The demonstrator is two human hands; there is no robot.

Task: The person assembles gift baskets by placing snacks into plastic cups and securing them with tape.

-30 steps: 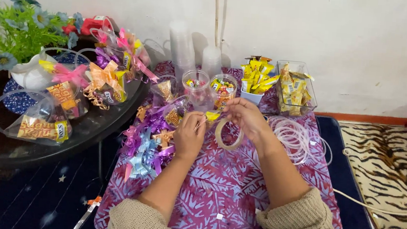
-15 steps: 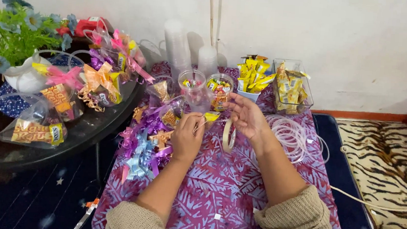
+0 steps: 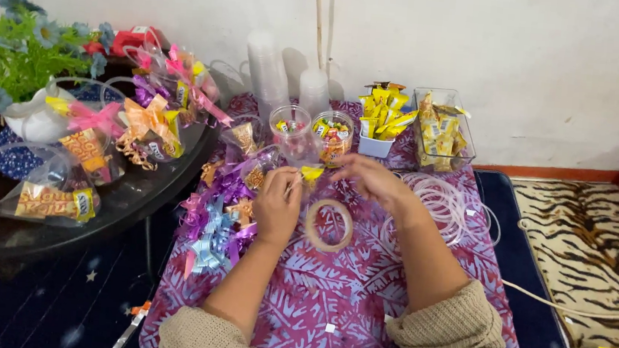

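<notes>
Single head view, looking down and forward over the table (image 3: 358, 305) toward the wall (image 3: 522, 51), close.

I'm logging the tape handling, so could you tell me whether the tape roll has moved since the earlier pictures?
Yes. The tape roll has come down from the right hand and now lies lower, farther from the candy cups.

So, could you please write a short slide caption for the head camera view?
Both hands, left hand and right hand, meet above a tape roll on a purple patterned cloth, beside ribbon bows.

Beige ribbed knit sleeves, pushed up forearms.
</notes>
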